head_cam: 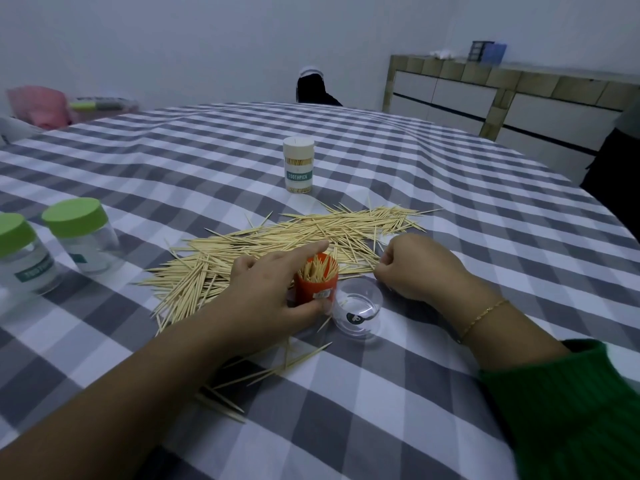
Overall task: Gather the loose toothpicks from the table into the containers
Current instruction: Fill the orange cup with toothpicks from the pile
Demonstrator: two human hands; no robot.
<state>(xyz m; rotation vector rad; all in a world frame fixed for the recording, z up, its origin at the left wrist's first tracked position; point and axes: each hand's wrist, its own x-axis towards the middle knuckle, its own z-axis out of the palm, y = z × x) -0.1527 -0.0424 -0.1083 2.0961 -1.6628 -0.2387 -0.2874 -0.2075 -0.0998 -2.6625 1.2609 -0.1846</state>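
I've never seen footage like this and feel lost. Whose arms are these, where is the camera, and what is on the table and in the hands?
There is no machine here: the one picture comes from a camera worn on a person's head, looking down at their own arms. The left hand holds an open orange container partly filled with toothpicks. The right hand is curled at the edge of the loose toothpicks, which lie on the checked tablecloth; whether its grip holds any is unclear. A clear lid lies beside the orange container. Farther off stand a white-capped toothpick jar and two green-lidded jars.

Your left hand (273, 289) curls forward, index finger extended, thumb tucked low. Your right hand (415, 268) is fisted, knuckles down
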